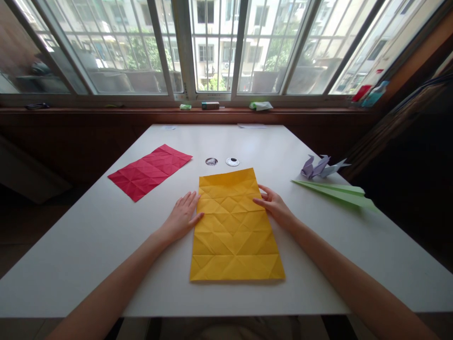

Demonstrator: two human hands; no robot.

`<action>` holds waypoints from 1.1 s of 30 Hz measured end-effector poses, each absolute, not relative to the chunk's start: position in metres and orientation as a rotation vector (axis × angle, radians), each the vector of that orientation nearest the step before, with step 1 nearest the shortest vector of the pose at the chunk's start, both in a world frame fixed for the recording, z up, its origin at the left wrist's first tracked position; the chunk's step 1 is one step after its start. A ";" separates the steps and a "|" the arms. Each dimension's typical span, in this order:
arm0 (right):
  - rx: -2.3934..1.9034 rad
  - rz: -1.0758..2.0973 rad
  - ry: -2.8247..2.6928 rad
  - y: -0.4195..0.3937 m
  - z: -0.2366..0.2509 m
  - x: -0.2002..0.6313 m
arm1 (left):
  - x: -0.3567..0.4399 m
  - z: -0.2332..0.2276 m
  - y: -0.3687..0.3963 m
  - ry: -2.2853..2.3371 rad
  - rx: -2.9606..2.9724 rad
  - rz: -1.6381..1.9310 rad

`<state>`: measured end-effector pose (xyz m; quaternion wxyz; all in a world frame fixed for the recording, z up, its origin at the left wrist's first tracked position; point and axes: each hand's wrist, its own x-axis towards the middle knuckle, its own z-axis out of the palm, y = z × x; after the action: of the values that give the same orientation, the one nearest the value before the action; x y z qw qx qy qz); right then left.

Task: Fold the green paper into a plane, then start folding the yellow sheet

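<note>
A sheet of yellow paper [231, 231], crossed by many fold creases, lies upright in front of me on the white table [106, 245]. Its far edge looks slightly raised. My left hand [184, 212] rests flat at the paper's left edge, fingers stretched out, the thumb tip touching the margin. At the right edge, my right hand [274, 203] pinches the sheet, with the thumb on top and the fingers partly hidden behind it.
A creased red paper [150, 172] lies at the back left. To the right are a green paper plane [334, 192] and purple folded paper figures [316, 167]. Two round fittings [232, 162] sit beyond the yellow sheet. Small items, including a packet [261, 106], line the windowsill.
</note>
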<state>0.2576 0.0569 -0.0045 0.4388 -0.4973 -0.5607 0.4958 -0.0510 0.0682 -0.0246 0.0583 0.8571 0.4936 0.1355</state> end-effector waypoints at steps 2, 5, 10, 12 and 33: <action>-1.152 1.396 -1.331 0.055 -0.001 0.257 | -0.051 -0.024 0.068 1.495 2.579 0.421; -1.109 1.427 -1.256 0.053 0.001 0.255 | -0.050 -0.024 0.068 1.498 2.543 0.447; -1.089 1.372 -1.192 0.053 -0.001 0.253 | -0.049 -0.018 0.070 1.484 2.365 0.605; -1.077 1.358 -1.166 0.052 -0.002 0.253 | -0.048 -0.011 0.069 1.342 2.055 0.774; -1.112 1.616 -1.121 0.047 -0.002 0.247 | -0.039 0.002 0.060 1.003 1.058 0.890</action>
<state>0.2473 0.0469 -0.0018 0.4268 -0.4450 -0.4488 0.6468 -0.0394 0.0598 0.0024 0.6569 0.4669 0.4429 0.3929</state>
